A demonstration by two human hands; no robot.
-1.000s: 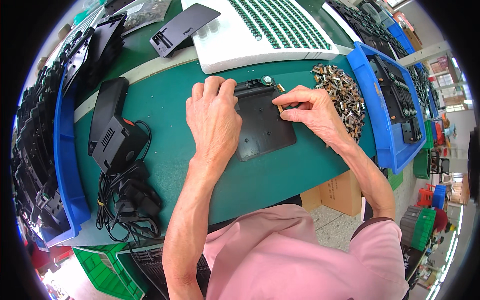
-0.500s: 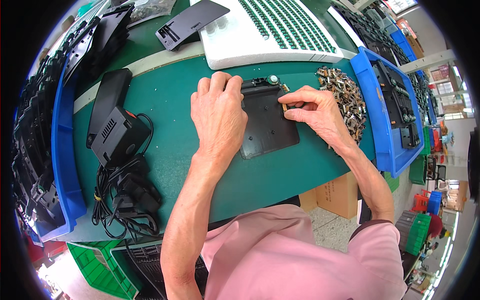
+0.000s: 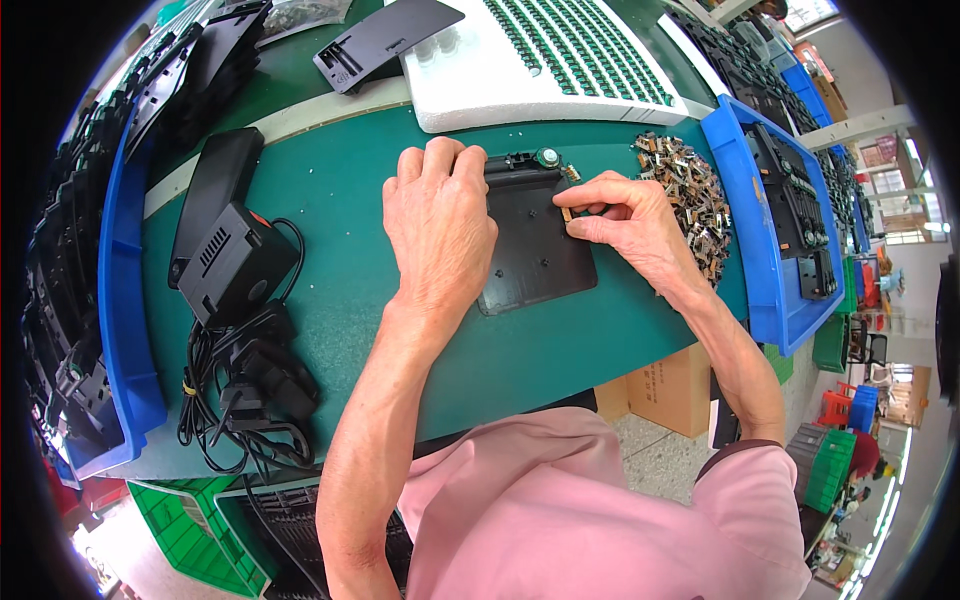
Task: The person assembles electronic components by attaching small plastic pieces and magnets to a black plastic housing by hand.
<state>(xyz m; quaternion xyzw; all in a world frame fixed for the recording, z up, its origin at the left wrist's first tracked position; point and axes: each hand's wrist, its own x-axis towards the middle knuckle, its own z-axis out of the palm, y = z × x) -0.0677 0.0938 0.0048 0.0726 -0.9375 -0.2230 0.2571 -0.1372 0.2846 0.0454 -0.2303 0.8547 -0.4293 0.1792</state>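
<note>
A black plastic panel (image 3: 535, 250) lies on the green table mat, with a round greenish part (image 3: 547, 158) and a small coppery piece at its far right corner. My left hand (image 3: 436, 215) is closed over the panel's far left edge; the fingertips are curled out of sight. At the panel's right edge, my right hand (image 3: 630, 220) pinches a small component with an orange-brown face (image 3: 567, 214) between thumb and fingers. A heap of similar small metal-and-brown components (image 3: 690, 195) lies just right of that hand.
White foam tray (image 3: 450, 105) with rows of small green parts stands behind. A loose black panel (image 3: 370, 48) overlaps its left corner. Blue bins (image 3: 752, 240) with black panels flank both sides. Left of my hands lie a black boxy device (image 3: 235, 262) and bundled black cables (image 3: 205, 400).
Both hands keep nearly the same place and grip. The right fingers have shifted very slightly left along the panel's edge; the view has moved a little.
</note>
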